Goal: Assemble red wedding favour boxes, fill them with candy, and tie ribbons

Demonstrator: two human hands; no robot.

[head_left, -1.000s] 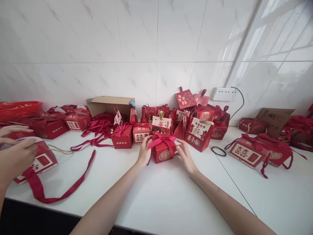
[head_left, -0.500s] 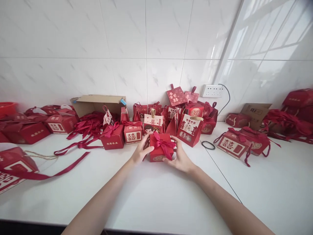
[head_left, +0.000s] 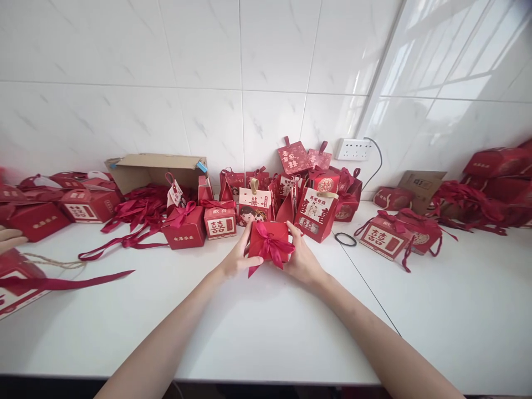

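Note:
A small red gift box (head_left: 269,240) with a red ribbon bow on top is tipped toward me above the white counter (head_left: 266,327). My left hand (head_left: 235,259) grips its left side and my right hand (head_left: 302,259) grips its right side. Just behind it stands a row of red gift boxes (head_left: 216,221) and a taller red box with a cartoon couple (head_left: 316,213).
A cardboard carton (head_left: 158,170) lies at the back left with loose red ribbons (head_left: 137,219) before it. A black hair tie (head_left: 346,239) and more red boxes (head_left: 386,239) lie to the right. Another person's hand (head_left: 10,238) works on a red box (head_left: 16,280) at far left. A wall socket (head_left: 352,149) sits behind.
Both my hands have closed on the bow-topped box, lifted it off the counter and tipped its top toward me. The view has swung right; the other person's hands slid toward the left edge.

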